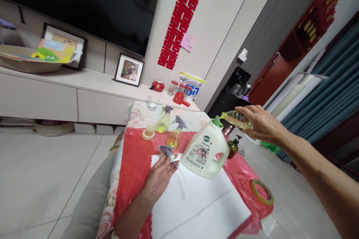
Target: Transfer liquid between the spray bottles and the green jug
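Note:
My right hand [259, 121] grips a clear yellowish ribbed bottle [239, 118], tipped nearly sideways. Its neck is at the green spout [217, 121] of a large pale detergent jug [206, 151]; whether the two touch I cannot tell. The jug stands upright on a white sheet [202, 205]. Lower and to the left, my left hand [161, 175], palm up, holds a grey spray trigger [167, 151] between its fingers, its thin clear tube hanging over the sheet. Just behind stand two spray bottles with yellow liquid, one nearer [174, 138] and one farther [162, 124].
A pale cap [148, 133] sits on the red covering [134, 164] at the left. Right of the jug are a brown pump bottle [233, 147] and a tape roll [262, 192]. A glass cup [153, 103] stands at the table's far end, before a white cabinet [103, 106].

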{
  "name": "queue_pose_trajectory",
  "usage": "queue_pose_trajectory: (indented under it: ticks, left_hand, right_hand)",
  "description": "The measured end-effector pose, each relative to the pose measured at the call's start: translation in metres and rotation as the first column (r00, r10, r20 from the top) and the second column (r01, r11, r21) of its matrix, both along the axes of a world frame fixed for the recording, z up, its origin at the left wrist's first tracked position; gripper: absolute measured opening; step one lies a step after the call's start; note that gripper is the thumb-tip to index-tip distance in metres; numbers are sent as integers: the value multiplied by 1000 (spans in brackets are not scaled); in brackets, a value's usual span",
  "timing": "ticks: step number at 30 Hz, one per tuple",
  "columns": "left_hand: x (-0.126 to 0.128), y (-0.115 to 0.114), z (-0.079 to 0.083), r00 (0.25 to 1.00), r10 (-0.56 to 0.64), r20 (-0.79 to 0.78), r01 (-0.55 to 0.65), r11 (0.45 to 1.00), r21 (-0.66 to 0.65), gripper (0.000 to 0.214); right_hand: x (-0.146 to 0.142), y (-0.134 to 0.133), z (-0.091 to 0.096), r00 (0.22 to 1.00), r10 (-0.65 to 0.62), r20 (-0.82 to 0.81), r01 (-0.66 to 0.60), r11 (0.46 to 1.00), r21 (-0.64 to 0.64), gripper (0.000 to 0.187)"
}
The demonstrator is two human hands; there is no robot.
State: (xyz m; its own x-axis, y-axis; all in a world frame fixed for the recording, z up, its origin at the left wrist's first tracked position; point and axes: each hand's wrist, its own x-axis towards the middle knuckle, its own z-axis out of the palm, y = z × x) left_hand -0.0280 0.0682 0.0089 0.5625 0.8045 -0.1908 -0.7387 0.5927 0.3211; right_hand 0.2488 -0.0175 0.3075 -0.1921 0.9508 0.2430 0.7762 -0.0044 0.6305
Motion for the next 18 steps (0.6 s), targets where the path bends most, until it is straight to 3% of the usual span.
queue_pose_trajectory:
  ticks: [18]
  left_hand:
    - [-1, 0, 1, 1000, 0, -7, 0, 1000, -2, 16]
  right_hand:
    - [-5, 0, 3, 999, -22, 46, 22, 1000, -1, 72]
